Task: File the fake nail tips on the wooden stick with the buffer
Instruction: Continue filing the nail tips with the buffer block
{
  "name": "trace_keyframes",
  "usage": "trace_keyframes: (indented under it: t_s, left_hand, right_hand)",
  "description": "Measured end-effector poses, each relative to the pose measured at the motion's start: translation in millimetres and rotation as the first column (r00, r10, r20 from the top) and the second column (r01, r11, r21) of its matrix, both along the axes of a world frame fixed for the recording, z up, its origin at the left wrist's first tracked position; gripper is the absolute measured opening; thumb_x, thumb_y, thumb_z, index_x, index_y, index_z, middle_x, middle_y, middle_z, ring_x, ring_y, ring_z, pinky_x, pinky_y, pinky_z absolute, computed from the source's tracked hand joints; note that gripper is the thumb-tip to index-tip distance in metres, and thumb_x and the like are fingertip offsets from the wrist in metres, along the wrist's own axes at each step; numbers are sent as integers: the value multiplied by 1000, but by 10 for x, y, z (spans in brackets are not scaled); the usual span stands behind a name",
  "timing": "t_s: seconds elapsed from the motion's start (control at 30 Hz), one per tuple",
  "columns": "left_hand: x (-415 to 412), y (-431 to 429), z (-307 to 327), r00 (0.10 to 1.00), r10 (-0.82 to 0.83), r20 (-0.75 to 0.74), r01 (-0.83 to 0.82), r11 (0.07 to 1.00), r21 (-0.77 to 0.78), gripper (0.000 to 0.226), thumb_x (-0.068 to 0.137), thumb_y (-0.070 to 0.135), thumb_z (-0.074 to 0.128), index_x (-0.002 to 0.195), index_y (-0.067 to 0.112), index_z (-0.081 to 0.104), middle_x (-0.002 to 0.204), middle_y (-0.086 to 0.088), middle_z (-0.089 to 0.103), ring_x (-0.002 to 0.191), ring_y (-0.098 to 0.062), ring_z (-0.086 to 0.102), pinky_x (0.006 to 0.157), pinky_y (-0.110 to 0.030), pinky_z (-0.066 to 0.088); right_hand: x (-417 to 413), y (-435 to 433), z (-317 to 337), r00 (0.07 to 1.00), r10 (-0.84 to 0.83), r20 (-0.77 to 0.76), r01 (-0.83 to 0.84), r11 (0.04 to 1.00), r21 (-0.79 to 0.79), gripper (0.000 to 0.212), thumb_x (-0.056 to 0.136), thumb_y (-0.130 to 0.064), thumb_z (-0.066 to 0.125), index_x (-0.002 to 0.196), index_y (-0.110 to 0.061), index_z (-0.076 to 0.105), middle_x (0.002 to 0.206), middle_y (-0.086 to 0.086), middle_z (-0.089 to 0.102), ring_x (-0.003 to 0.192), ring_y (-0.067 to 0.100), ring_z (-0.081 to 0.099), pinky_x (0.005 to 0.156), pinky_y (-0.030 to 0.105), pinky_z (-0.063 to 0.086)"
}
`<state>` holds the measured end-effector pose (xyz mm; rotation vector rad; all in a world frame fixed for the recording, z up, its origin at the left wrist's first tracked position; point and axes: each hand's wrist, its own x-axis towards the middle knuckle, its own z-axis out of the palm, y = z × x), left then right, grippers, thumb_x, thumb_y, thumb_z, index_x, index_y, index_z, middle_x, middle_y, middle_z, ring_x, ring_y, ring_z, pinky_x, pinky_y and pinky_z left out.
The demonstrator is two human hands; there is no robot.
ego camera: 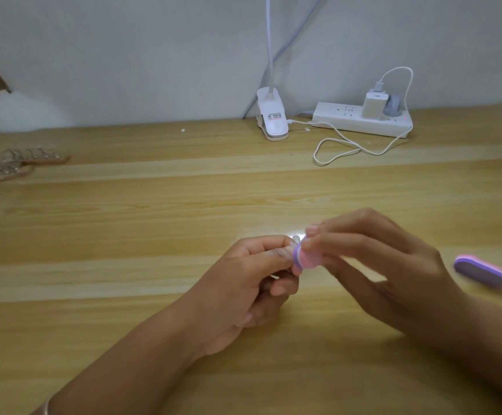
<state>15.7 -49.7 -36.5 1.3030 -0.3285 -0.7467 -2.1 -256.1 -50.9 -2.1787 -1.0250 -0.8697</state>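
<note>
While our left hand (255, 265) pinches the stick, mostly hidden in its fingers, a clear nail tip (296, 239) pokes up just left of the buffer (303, 259), which our right hand (372, 259) grips and presses against it. We judge its long axis runs rightward into the right palm. We count two buffers, the spare (480, 271) lying well right of it; more sticks (10, 166) lie far left, too blurred to count.
</note>
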Motion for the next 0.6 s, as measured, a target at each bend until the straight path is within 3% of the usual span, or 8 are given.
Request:
trace_keyframes:
  t_s: [0.23, 0.4, 0.5, 0.6]
  left_hand:
    - [-5, -4, 6, 1000, -8, -3, 8, 1000, 2, 19, 89, 27, 51, 72, 20, 56, 57, 1, 36, 32, -4, 19, 33, -17, 9]
    - [11, 9, 5, 1000, -22, 15, 22, 1000, 2, 22, 95, 26, 49, 76, 17, 56, 59, 1, 39, 32, -4, 20, 32, -13, 15]
    - [-6, 4, 8, 998, -3, 60, 2, 1000, 11, 24, 98, 28, 52, 78, 16, 58, 59, 1, 39, 32, -3, 23, 32, -12, 18]
    - [-10, 9, 9, 998, 1, 67, -1, 1000, 6, 29, 99, 28, 50, 74, 19, 58, 58, 2, 37, 32, -3, 23, 32, -12, 19]
  right_hand:
    - [-30, 53, -30, 999, 35, 18, -35, 999, 9, 21, 88, 7, 67, 106, -2, 73, 103, 11, 70, 102, 22, 67, 92, 30, 52]
    - [72, -100, 43, 992, -112, -51, 116, 991, 70, 17, 89, 3, 68, 104, -3, 72, 99, 8, 69, 95, 23, 70, 84, 38, 55]
    - [-28, 16, 21, 999, -7, -48, 10, 998, 59, 20, 93, 0, 64, 110, -9, 71, 105, 7, 69, 102, 18, 68, 90, 29, 53]
    - [-2, -25, 22, 1000, 3, -27, -3, 1000, -8, 20, 93, 0, 61, 109, -3, 73, 105, 8, 69, 103, 19, 67, 90, 30, 53]
